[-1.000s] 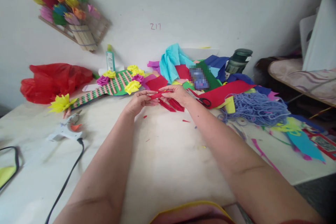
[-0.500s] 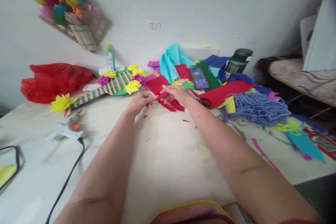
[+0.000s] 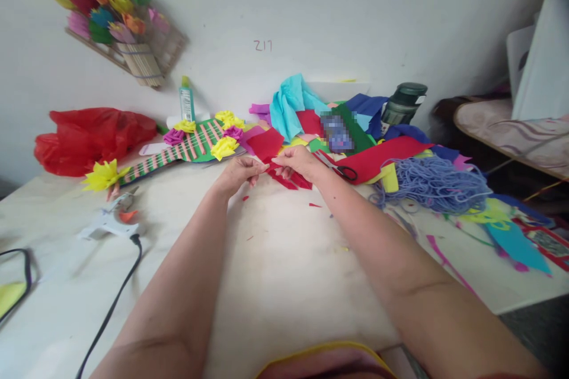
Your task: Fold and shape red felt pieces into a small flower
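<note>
A red paper piece (image 3: 268,161) is pinched between the fingers of the left hand (image 3: 237,173) and the right hand (image 3: 299,161), just above the far middle of the desk (image 3: 275,260). It could be torn if pulled unevenly, being thin. Creases are seen in it, and similar red scraps (image 3: 293,180) lie beneath it.

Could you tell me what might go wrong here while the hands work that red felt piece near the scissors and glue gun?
The left hand and right hand pinch a small red felt piece between fingertips; it could slip or crease unevenly. The scissors lie right beside the right wrist, so a sideways move might nudge them. The glue gun sits plugged in near the left forearm, and its cord could snag on the arm.
</note>
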Motion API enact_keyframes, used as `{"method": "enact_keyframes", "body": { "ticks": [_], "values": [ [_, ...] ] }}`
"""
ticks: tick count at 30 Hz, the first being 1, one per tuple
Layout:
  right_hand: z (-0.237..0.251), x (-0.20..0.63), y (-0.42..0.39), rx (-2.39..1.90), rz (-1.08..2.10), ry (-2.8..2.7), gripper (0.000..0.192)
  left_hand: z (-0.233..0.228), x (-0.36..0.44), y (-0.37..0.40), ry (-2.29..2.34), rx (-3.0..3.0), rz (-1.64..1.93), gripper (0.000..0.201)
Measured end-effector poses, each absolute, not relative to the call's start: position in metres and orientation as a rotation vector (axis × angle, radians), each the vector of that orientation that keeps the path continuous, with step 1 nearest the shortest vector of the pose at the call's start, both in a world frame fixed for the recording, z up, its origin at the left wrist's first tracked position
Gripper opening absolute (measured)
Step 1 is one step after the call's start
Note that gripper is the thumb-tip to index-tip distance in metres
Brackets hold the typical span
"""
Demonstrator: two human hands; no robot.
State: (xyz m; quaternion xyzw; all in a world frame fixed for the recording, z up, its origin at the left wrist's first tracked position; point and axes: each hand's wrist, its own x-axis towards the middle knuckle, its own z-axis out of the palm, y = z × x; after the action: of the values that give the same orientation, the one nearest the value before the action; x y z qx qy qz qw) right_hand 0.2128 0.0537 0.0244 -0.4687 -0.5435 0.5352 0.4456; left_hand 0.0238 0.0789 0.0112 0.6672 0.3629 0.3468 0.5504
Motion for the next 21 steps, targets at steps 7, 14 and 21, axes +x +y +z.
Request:
{"method": "enact_keyframes", "body": {
  "ticks": [7,14,21],
  "values": [
    [0.026,0.210,0.051,-1.196,1.212,-1.393,0.025,0.014,0.028,0.074,0.826,1.582,0.851,0.028],
    [0.024,0.221,0.053,-1.114,1.429,-1.347,0.031,0.013,0.028,0.076,0.823,1.525,0.886,0.028],
    [0.023,0.223,0.057,-1.153,1.385,-1.338,0.025,0.013,0.028,0.076,0.851,1.500,0.877,0.030]
  ]
}}
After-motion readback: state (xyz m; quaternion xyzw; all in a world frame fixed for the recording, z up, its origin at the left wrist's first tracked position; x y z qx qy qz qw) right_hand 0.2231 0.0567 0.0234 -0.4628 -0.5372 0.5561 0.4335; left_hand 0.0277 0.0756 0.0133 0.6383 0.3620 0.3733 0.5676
